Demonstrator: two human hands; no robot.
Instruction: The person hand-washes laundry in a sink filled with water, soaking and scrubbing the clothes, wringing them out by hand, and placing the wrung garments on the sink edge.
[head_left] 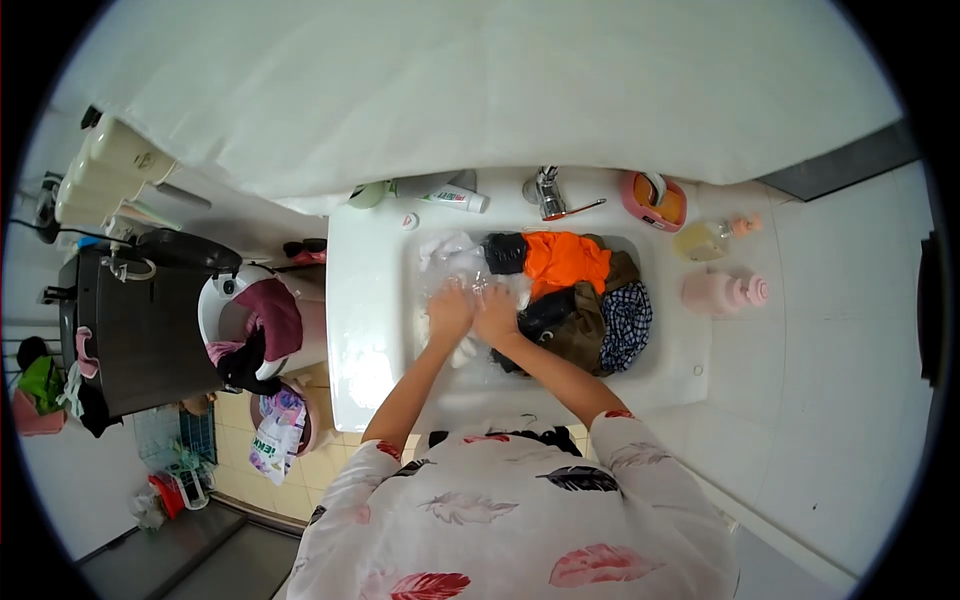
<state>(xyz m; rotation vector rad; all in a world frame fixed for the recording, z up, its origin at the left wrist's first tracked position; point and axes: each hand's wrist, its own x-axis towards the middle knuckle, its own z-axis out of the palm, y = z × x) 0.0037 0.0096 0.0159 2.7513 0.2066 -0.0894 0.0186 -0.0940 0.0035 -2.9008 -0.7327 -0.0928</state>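
Observation:
My left hand (449,310) is down in the white sink (688,360), its fingers curled into a wet white garment (455,258). Close beside it, my right hand (495,314) also grips the white cloth, some of which looks thin and see-through. The fingertips are partly lost in the folds. To the right of my hands, an orange garment (566,262) lies in the basin. Black cloth (504,253), a brown garment (575,340) and a dark checked garment (627,325) are heaped around it.
A faucet (549,195) rises behind the basin. A white tube (459,198) lies on the back ledge. On the right are a pink-and-orange container (653,202), a yellowish pump bottle (703,241) and a pink bottle (722,292). A bucket with maroon clothing (272,318) stands left.

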